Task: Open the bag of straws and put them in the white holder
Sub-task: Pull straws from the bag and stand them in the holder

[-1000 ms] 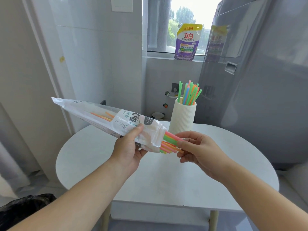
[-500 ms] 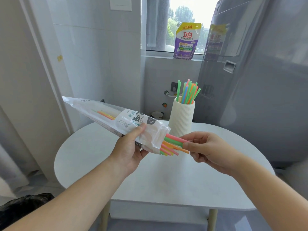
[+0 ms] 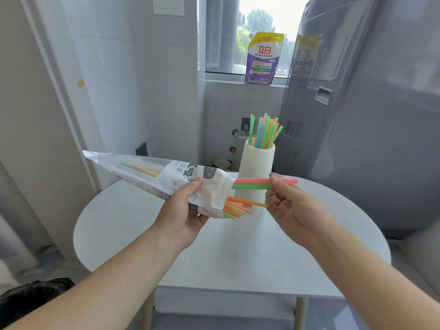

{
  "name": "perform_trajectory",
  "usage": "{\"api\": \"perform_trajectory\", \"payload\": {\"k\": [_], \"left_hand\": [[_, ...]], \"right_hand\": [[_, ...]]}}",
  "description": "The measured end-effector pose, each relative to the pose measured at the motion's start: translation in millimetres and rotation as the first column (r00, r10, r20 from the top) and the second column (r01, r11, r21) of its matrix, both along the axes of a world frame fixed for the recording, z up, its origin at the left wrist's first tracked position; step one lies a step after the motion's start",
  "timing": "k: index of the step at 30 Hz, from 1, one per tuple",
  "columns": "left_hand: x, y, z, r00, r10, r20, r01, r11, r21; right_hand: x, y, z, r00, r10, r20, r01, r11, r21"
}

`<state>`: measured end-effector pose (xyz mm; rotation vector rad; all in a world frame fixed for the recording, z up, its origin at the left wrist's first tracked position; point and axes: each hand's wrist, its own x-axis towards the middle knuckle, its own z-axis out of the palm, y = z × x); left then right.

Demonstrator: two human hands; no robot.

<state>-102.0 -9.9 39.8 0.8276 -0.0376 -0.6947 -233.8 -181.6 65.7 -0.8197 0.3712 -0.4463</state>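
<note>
Lower centre of frame: left hand (image 3: pixel 181 210) wrapped around the bag (image 3: pixel 166 179), right hand (image 3: pixel 289 206) pinching two straws (image 3: pixel 252 184) half-drawn from its mouth, long axis level, left to right. Just behind, mid-frame on the worktop (image 3: pixel 238 253): white holder (image 3: pixel 258 167), upright, nearer the right hand, so likely a tip-up and drop.

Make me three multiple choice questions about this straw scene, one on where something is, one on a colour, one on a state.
1. Where does the white holder stand?
A. on the round table
B. on the windowsill
C. on the floor

2. What colours are the two straws pinched in the right hand?
A. blue and yellow
B. pink and green
C. orange and white

3. What state is the bag of straws in?
A. sealed
B. lying flat on the table
C. open, straws poking out

Answers: 1 A, its base sits on the tabletop. 2 B, one pink above one green. 3 C, the left hand holds it in the air with straw ends sticking out of its mouth.
</note>
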Motion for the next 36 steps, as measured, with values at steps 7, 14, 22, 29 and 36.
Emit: {"api": "perform_trajectory", "payload": {"k": [7,14,22,29,36], "left_hand": [[-5,-1,2,0.999,-0.006,-0.046,0.005,1.0,-0.016],[-8,-2,3,0.998,-0.002,-0.064,0.0,1.0,-0.022],[-2,0,2,0.996,0.047,-0.075,-0.048,0.999,-0.001],[14,12,-2,0.987,0.14,-0.08,-0.141,0.99,-0.008],[22,15,-2,0.976,0.194,-0.097,-0.195,0.981,-0.007]], "right_hand": [[7,20,2,0.998,-0.036,0.058,0.041,0.996,-0.082],[8,26,6,0.983,-0.18,0.036,0.183,0.962,-0.203],[5,18,10,0.957,-0.291,0.012,0.287,0.936,-0.204],[-9,-7,51,0.955,-0.285,0.078,0.293,0.884,-0.363],[-31,-34,89,0.917,-0.368,0.156,0.395,0.775,-0.493]]}}
